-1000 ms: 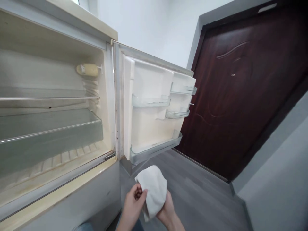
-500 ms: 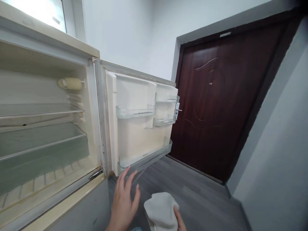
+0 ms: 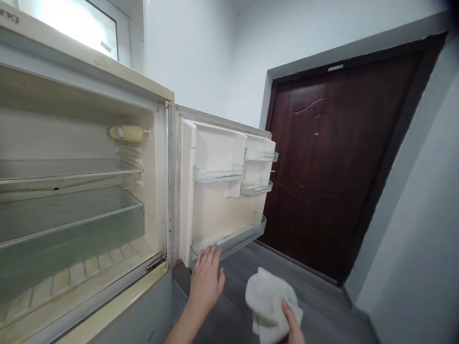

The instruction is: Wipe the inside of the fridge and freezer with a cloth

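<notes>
My left hand (image 3: 207,279) is open, fingers stretched up, fingertips at the clear bottom door bin (image 3: 233,240) of the open fridge door (image 3: 218,191). My right hand (image 3: 291,323) sits low at the frame's bottom edge and grips a crumpled white cloth (image 3: 267,298) in front of the dark floor. The fridge (image 3: 79,191) stands open on the left, its glass shelves bare.
Two smaller clear bins (image 3: 218,174) hang higher on the fridge door. A dark brown wooden door (image 3: 330,167) stands closed behind it. Grey plank floor (image 3: 308,296) runs to the right; a pale wall (image 3: 412,248) closes the right side. A window (image 3: 71,24) is above the fridge.
My left hand let go of the cloth and rose to the bottom door bin. My right hand moved right, keeping the cloth. The view tilted upward.
</notes>
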### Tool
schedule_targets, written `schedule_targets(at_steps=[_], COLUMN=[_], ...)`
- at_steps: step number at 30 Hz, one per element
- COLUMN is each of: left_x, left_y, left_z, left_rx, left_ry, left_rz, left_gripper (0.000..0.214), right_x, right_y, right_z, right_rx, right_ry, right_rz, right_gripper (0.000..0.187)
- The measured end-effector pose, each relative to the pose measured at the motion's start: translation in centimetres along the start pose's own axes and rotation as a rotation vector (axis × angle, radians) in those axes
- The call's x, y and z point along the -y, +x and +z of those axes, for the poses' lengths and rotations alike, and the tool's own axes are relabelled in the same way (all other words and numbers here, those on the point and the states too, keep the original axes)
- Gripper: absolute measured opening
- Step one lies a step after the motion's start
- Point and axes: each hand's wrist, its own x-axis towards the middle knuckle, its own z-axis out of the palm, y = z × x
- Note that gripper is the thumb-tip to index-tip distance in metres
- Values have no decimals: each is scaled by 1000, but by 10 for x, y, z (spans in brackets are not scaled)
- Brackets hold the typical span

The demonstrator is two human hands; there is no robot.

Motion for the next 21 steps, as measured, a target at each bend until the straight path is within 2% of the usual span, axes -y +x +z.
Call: schedule_targets(at_steps=[1, 3, 7, 12, 14, 17, 19, 21], left_x=[0, 1, 0, 1, 2, 2, 3, 4], left_y=[-1, -3, -7, -13, -16, -21, -24, -26], left_z=[-1, -3, -7, -15, -18, -21, -23, -24], left_rx=[-9, -25, -38, -31, -32, -35, -37, -42], left_ry=[-7, -22, -62, -112, -127, -138, -145, -153], left_rz=[6, 22, -4, -25, -30, -45, -58, -58], left_gripper=[46, 47, 51, 51, 50, 49, 50, 50], right_x=[11, 37, 87, 123, 128, 122, 111, 96], right_y=[-5, -21, -61, -92, -99, -106, -108, -105], right_z=[16, 56, 147, 271, 321, 386, 418, 439], right_rx=[-11, -11, 80, 408, 493, 450, 431, 488], right_ry=[23, 48, 27, -294, -385, -610, -795, -963], right_rz=[-55, -263, -664, -1322, -1551, -1703, -1760, -1816], right_gripper=[52, 56, 57, 49, 55, 55, 55, 57])
